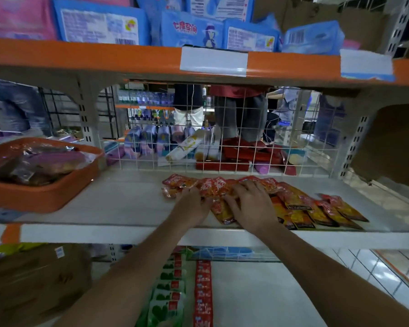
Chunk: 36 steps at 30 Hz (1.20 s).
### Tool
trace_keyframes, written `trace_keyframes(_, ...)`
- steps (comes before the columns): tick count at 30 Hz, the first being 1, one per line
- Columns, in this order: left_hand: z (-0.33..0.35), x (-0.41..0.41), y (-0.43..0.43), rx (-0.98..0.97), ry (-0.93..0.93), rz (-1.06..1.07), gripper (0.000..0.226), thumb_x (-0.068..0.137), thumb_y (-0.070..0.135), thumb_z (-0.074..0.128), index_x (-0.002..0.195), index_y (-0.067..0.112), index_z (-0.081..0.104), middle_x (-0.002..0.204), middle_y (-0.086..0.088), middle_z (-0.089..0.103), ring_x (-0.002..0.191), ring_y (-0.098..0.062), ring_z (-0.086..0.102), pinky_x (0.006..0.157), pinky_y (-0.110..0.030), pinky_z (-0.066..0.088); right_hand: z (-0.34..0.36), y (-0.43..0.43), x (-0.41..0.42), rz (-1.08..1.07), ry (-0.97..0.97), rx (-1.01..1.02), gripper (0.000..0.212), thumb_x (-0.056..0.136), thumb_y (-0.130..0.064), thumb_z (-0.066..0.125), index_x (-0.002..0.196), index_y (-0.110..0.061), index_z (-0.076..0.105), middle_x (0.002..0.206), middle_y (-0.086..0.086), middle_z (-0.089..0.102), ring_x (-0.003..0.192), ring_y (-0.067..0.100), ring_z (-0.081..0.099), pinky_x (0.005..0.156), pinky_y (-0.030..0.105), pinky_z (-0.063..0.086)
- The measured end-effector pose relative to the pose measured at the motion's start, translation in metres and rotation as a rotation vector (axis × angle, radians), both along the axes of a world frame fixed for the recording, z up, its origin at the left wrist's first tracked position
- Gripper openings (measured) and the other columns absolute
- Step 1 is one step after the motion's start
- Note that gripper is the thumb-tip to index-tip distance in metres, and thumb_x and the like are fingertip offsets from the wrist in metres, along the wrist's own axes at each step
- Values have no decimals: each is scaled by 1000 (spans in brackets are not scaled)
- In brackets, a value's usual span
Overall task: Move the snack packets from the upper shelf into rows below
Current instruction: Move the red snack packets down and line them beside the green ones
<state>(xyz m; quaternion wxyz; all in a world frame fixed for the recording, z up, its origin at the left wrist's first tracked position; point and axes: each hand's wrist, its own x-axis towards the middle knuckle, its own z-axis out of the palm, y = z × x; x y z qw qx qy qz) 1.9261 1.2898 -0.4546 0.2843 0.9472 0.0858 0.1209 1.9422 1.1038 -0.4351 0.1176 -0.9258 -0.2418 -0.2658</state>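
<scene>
The white upper shelf carries the snack packets in a loose, overlapping band running from its middle toward its right end, and the nearest ones lie right at the front edge. That is the chief risk: a sweep toward the person could push several over the lip at once, and they would land scattered on the lower shelf rather than in line. The orange tray sits at the shelf's left end, well apart from the band, so it is unlikely to be knocked. Below, near the lower shelf's middle, a green row and a red row run front to back, touching or nearly so. A dropped handful would probably disturb them. The packets look glossy and slippery, so a stack taken too thick may fan out and slide free. The right hand lies spread and flat on the pile's middle, pressing rather than gripping. The left hand has its fingers bent onto the pile's left part, but whether it pinches anything cannot be told.
</scene>
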Motion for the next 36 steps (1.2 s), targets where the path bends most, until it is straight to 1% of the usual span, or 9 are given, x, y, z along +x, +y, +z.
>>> trace_keyframes(6, 4, 6, -4, -14, -19, 92, 50, 100, 52, 40, 116, 12, 66, 129, -20, 51, 116, -34, 49, 96, -43, 44, -12, 3, 14, 7, 162, -44, 59, 98, -59, 25, 151, -36, 32, 152, -1, 42, 134, 27, 35, 111, 46, 33)
trace_keyframes(10, 8, 7, -11, 50, -22, 176, 66, 97, 63, 40, 110, 5, 68, 131, -21, 49, 116, -34, 50, 95, -42, 43, -10, 4, 10, -21, 188, -68, 45, 102, -54, 32, 140, -37, 50, 149, 0, 44, 131, 28, 32, 109, 45, 33)
trace_keyframes(13, 8, 7, -8, 59, -12, 158, 62, 90, 64, 52, 108, 7, 68, 133, -17, 48, 120, -34, 48, 98, -42, 42, -12, 2, 13, -44, 173, -28, 41, 100, -52, 36, 123, -33, 65, 133, 5, 57, 125, 27, 42, 108, 43, 34)
trace_keyframes(16, 10, 4, -4, -65, -3, 112, 62, 84, 60, 65, 126, 14, 62, 135, -10, 50, 122, -29, 48, 103, -45, 45, -15, 2, 17, -83, 148, 36, 40, 97, -53, 39, 103, -29, 71, 111, 1, 67, 110, 22, 53, 106, 41, 38)
trace_keyframes(19, 15, -1, -4, -253, -18, 56, 65, 83, 39, 75, 138, 17, 48, 135, -2, 52, 123, -23, 52, 102, -40, 46, -11, 2, 14, -105, 157, 105, 31, 94, -50, 51, 98, -25, 68, 106, 1, 66, 107, 23, 56, 101, 41, 43)
trace_keyframes(25, 22, -10, -3, -560, -79, -36, 55, 83, 12, 71, 124, 28, 39, 112, 9, 53, 101, -9, 55, 79, -26, 49, -6, 1, 7, -112, 201, 189, 47, 93, -41, 62, 131, -15, 52, 128, 8, 52, 121, 27, 44, 103, 39, 40)
trace_keyframes(28, 23, -17, -3, -777, -132, -87, 51, 78, 10, 72, 124, 25, 55, 118, 0, 66, 102, -15, 65, 88, -42, 57, -4, 1, 7, -107, 236, 216, 57, 92, -37, 63, 141, -16, 43, 138, 9, 43, 129, 27, 37, 110, 40, 35)
trace_keyframes(33, 20, -32, 0, -919, -122, -161, 50, 82, 0, 72, 118, 32, 60, 114, 2, 71, 106, -17, 67, 94, -40, 54, 0, -1, 3, -83, 251, 329, 61, 91, -23, 67, 145, -15, 39, 139, 8, 35, 132, 25, 32, 113, 36, 32)
trace_keyframes(36, 23, -34, -1, -944, -130, -183, 53, 82, -4, 71, 122, 27, 56, 109, 4, 73, 100, -12, 69, 83, -29, 54, 2, -3, 3, -69, 288, 448, 49, 90, -14, 65, 135, -13, 46, 132, 7, 44, 125, 25, 43, 105, 37, 42)
